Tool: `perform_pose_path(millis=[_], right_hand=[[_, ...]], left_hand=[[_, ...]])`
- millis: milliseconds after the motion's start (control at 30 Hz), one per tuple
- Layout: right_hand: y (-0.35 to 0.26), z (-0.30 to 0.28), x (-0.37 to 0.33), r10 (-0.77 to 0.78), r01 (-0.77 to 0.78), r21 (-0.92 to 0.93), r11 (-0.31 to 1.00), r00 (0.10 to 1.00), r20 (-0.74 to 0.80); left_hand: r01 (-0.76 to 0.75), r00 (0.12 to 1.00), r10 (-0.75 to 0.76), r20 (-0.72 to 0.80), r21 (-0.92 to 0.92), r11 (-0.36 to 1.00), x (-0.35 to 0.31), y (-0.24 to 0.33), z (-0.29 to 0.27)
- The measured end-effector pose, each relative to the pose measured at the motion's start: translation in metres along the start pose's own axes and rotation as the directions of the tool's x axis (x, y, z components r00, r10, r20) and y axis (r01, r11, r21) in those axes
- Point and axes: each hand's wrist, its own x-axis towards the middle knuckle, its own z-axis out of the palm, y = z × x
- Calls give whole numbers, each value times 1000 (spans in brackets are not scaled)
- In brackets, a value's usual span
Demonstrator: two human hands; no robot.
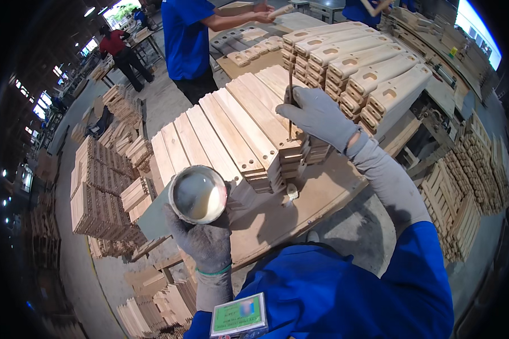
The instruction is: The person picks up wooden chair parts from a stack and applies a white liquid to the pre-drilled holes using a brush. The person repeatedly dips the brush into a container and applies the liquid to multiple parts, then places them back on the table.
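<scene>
My left hand point(205, 244), in a grey glove, is closed round a round cup point(173, 199) with a crusted rim. Milky white liquid point(193, 191) partly fills it. In my gloved right hand point(322, 117) a thin brown stick point(290, 129) is pinched, held nearly upright. Its lower tip meets the near end of a wooden board point(257, 107), close to the holes there; whether it is inside a hole I cannot tell. Several pale boards lie side by side in stacks, drilled holes showing at their near ends. The cup hovers by the near left corner of these stacks.
The workbench point(322, 183) carries the stacks and, at right, piled slotted wooden pieces point(373, 76). A person in blue point(188, 42) works across the bench. More wood piles point(104, 192) stand on the floor at left, others point(464, 186) at right.
</scene>
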Motion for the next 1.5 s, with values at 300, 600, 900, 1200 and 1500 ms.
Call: perform_pose_path(millis=[300, 600, 900, 1200, 1500], right_hand=[[-76, -43, -45, 264, -108, 822, 559, 963, -54], [-108, 4, -107, -288, 357, 761, 542, 929, -231], [-110, -6, -93, 289, -36, 924, 381, 954, -83], [34, -17, 7, 260, -245, 219, 944, 965, -42], [37, -3, 7, -41, 39, -68, 997, 999, -30]], left_hand=[[50, 985, -43, 166, -40, 998, 11, -3, -20], [-156, 967, 119, 226, 152, 976, 10, -18, -11], [-119, 992, 111, 54, 174, 978, 16, -43, -25], [83, 991, -65, 120, -151, 985, 13, 0, -14], [-2, 999, -3, 50, 97, 995, 9, -1, -14]])
